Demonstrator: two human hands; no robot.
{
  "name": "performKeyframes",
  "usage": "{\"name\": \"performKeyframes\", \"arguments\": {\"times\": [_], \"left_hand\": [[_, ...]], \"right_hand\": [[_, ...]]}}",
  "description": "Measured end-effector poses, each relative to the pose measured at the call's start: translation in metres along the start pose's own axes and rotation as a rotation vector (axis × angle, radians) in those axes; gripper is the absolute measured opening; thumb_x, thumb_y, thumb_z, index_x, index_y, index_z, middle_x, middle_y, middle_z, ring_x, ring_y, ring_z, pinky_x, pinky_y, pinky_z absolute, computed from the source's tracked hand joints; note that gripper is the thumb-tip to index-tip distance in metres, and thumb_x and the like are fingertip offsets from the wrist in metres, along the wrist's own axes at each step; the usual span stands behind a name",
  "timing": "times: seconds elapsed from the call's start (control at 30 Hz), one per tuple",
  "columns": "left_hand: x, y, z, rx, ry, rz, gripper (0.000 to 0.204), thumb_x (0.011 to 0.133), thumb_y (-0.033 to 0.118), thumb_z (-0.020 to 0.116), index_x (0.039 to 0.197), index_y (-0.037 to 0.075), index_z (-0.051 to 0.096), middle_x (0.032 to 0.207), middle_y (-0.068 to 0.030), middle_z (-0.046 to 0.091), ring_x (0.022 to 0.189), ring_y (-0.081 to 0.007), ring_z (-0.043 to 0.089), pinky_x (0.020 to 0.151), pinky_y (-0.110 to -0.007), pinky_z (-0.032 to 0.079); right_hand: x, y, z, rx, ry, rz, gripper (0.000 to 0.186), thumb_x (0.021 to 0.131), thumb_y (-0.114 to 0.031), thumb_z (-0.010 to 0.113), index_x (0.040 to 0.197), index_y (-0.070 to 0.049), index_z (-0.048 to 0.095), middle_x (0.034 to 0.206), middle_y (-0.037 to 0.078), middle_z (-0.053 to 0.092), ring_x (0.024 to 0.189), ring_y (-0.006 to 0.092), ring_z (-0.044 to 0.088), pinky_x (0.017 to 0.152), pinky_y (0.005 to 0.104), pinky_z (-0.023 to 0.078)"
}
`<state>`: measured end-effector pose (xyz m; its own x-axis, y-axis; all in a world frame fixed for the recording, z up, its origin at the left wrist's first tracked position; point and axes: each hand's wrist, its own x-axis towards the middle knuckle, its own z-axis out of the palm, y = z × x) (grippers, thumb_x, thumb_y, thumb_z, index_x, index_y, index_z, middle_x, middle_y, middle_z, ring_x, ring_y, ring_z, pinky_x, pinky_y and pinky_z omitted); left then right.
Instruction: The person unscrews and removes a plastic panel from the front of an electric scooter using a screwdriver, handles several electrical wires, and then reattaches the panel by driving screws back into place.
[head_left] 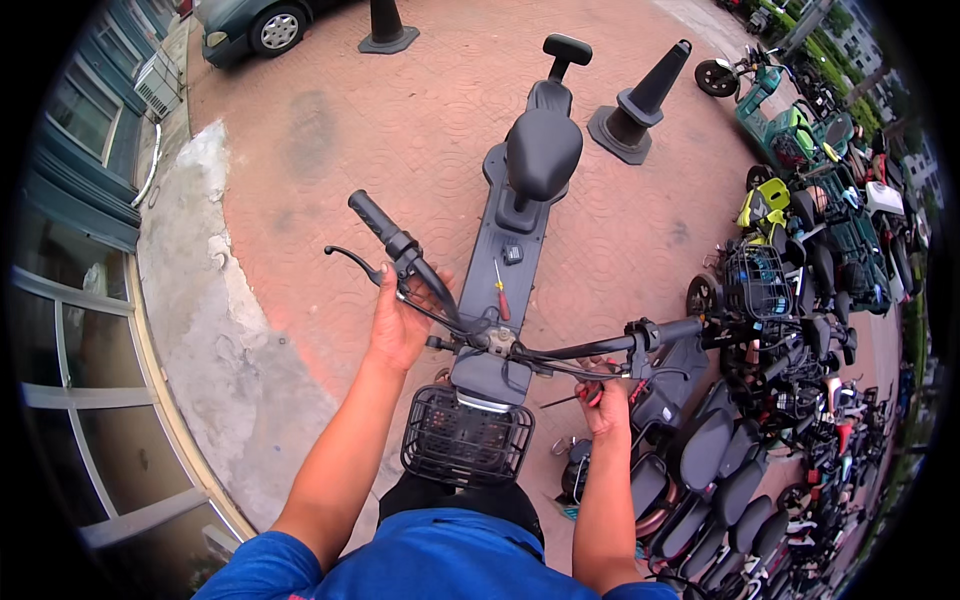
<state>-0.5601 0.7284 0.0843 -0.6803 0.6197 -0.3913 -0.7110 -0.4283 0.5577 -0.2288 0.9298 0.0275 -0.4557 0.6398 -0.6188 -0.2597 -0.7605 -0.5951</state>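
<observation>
A black scooter stands below me, with a handlebar point(440, 290), a dark saddle point(543, 152) and a front basket point(467, 432). My left hand point(400, 325) is closed around the left brake lever point(365, 265) and its fittings, thumb upright, fingers partly behind the bar. My right hand point(606, 408) grips a red-handled tool point(590, 394) with a thin dark shaft pointing left, just below the right side of the handlebar. On the scooter's footboard point(485, 265) lie a red-and-yellow screwdriver point(502, 298) and a small black object point(513, 255).
Parked scooters and bikes point(760, 460) crowd the right side. Two dark traffic cones point(386, 30) point(640, 105) stand beyond the scooter on red paving point(300, 200). A car point(275, 30) is at the upper left, and a glass-panelled building front point(90, 380) runs along the left.
</observation>
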Motion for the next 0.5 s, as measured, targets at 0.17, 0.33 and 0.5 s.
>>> {"name": "performKeyframes", "arguments": {"times": [0.17, 0.33, 0.5], "left_hand": [[-0.001, 0.002, 0.005, 0.078, -0.020, -0.021, 0.077, 0.102, 0.071, 0.062, 0.129, -0.001, 0.070, 0.121, -0.0193, 0.078, 0.122, -0.0351, 0.070, 0.112, -0.046, 0.048], [0.000, -0.007, 0.019, 0.184, -0.016, -0.018, 0.064, 0.101, 0.067, 0.067, 0.115, 0.005, 0.070, 0.110, -0.0138, 0.077, 0.114, -0.0275, 0.071, 0.102, -0.042, 0.053], [0.005, -0.013, 0.013, 0.153, 0.037, -0.011, 0.056, 0.100, 0.064, 0.070, 0.106, 0.008, 0.070, 0.098, -0.0096, 0.075, 0.100, -0.0235, 0.072, 0.091, -0.040, 0.054]], "right_hand": [[0.004, -0.013, 0.026, -0.164, -0.159, 0.075, 0.052, 0.093, 0.000, 0.074, 0.142, -0.002, 0.059, 0.125, 0.013, 0.073, 0.086, 0.0152, 0.068, 0.064, 0.0298, 0.052], [0.016, -0.016, 0.037, -0.690, -0.171, -0.030, 0.060, 0.088, -0.008, 0.086, 0.141, -0.001, 0.059, 0.116, 0.010, 0.077, 0.084, 0.0129, 0.069, 0.070, 0.0288, 0.056], [0.016, -0.026, 0.054, -0.685, -0.238, -0.002, 0.039, 0.084, -0.007, 0.090, 0.113, -0.006, 0.063, 0.110, 0.008, 0.077, 0.095, 0.0169, 0.071, 0.082, 0.0300, 0.057]]}}
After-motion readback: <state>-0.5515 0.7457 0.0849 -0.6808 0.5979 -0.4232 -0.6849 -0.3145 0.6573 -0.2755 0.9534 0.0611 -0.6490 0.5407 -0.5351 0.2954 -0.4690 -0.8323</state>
